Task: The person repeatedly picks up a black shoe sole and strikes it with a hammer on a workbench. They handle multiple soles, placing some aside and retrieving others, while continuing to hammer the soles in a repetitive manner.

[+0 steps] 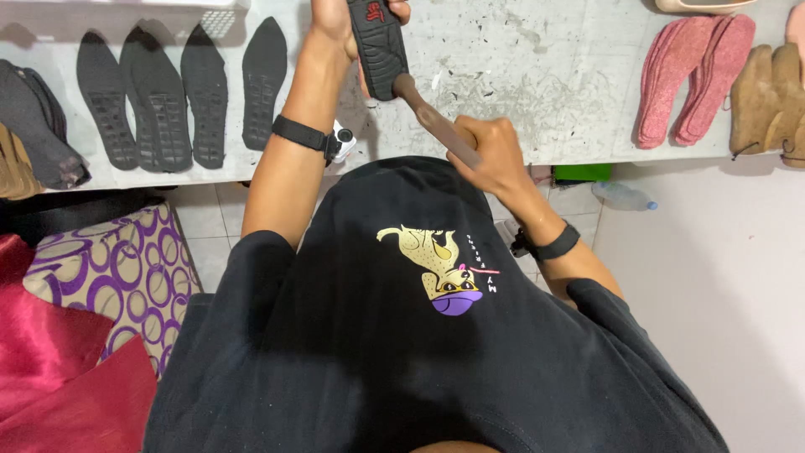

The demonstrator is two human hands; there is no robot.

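1. Holding a black shoe sole (377,46) upright over the counter's near edge, the left hand (335,21) has its grip clamped on the sole's upper part; the tread faces the camera and there is a red mark near the top.
2. Lower down, the right hand (490,151) has its grip closed in a fist around the brown handle of a tool (432,122), whose far end touches the lower end of the sole.
3. Both wrists carry black bands; the one on the left wrist bears a small white device (342,138).
4. Beneath the hands, the white counter (520,84) is scuffed and stained grey around the middle.
5. Toward the counter's left edge, four black soles (180,88) lie side by side, toes pointing to the far edge.
6. At the left edge itself lie dark grey shoe pieces (38,126).
7. Toward the right edge lie pink insoles (692,75) in an overlapping stack, with tan suede boots (767,101) just beside them at the edge.
8. Below the counter, a clear plastic bottle (625,197) lies on the floor at the right.
9. On the left, below the counter, sit a cushion (117,273) with purple rings and red cloth (59,369).
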